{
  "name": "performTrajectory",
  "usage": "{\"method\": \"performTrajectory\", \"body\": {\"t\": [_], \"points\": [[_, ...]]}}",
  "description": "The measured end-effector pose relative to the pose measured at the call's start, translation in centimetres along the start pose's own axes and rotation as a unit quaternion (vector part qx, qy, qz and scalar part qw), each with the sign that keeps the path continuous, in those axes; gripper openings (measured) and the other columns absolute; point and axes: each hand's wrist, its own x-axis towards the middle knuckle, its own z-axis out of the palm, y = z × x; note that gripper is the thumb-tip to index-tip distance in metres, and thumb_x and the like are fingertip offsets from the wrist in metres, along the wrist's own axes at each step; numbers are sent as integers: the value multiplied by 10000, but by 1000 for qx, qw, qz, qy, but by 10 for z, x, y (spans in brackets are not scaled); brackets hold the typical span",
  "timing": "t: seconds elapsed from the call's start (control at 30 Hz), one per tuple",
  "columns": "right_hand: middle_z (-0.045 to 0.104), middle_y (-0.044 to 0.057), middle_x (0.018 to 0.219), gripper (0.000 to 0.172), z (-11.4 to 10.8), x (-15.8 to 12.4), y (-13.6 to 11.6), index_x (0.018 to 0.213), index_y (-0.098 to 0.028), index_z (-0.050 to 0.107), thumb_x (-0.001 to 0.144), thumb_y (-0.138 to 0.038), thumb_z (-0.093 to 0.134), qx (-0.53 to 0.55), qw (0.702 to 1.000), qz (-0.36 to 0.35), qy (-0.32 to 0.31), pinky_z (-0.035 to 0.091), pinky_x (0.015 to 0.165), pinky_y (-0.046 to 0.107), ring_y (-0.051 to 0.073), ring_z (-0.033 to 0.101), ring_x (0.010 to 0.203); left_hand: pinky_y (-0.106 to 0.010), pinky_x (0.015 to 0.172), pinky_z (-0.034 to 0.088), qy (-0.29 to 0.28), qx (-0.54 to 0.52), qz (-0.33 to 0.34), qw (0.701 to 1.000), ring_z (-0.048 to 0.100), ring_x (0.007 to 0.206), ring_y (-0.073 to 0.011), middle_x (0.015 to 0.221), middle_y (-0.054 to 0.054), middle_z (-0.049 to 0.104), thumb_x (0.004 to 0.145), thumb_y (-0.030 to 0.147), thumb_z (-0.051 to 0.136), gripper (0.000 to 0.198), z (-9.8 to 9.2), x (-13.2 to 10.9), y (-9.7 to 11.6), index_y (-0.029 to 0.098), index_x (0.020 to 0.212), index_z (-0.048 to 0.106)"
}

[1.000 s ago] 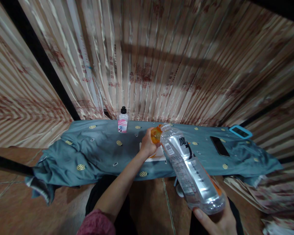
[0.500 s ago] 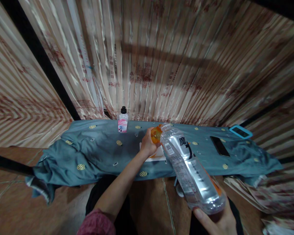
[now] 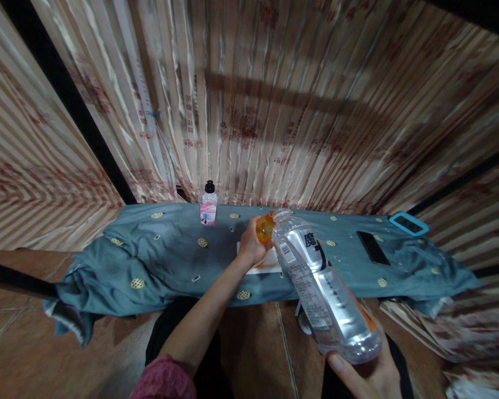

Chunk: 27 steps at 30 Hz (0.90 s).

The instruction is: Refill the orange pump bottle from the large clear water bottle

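My right hand (image 3: 368, 377) grips the base of a large clear plastic bottle (image 3: 324, 288) with black characters on its label, tilted so its neck points away from me over the table. My left hand (image 3: 251, 246) is closed around an orange cap or small orange container (image 3: 265, 227) right at the bottle's mouth. Below them a white paper or cloth (image 3: 266, 263) lies on a table covered in a blue-grey cloth (image 3: 166, 249).
A small bottle with a pink label and black cap (image 3: 208, 206) stands at the table's back. A black phone (image 3: 372, 247) and a blue-framed device (image 3: 408, 224) lie at the right. Striped curtains (image 3: 274, 111) hang behind; tiled floor (image 3: 45, 354) lies below.
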Motion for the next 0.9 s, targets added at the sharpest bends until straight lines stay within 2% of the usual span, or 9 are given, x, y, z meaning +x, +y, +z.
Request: {"method": "performTrajectory", "body": {"t": [0.57,0.77,0.9], "points": [[671,124,1268,908,1,-1,-2,1353,-188,466,630,-620,808,-2,1000,8,0,524,931,339,291,678,1102,-416,944,544,4,-5,6,1000,702,1038,-248,1173,-74,714,568,116,886,773,4,2,-7,218,1234,507],[631,135,1314,889,0,0,1,1349,-182,474,645,-616,800,-11,1000,-10,1,506,958,338,293,654,1148,-419,928,553,6,2,-5,1000,709,1017,-250,1140,-70,726,553,121,894,787,3,2,-4,215,1236,513],[675,120,1257,866,0,0,1,1343,-194,477,653,-608,798,-12,1000,-10,-1,529,925,345,293,681,1098,-422,946,548,4,-10,3,1000,704,1041,-253,1157,-69,718,560,107,876,763,1,1,-2,221,1223,519]]}}
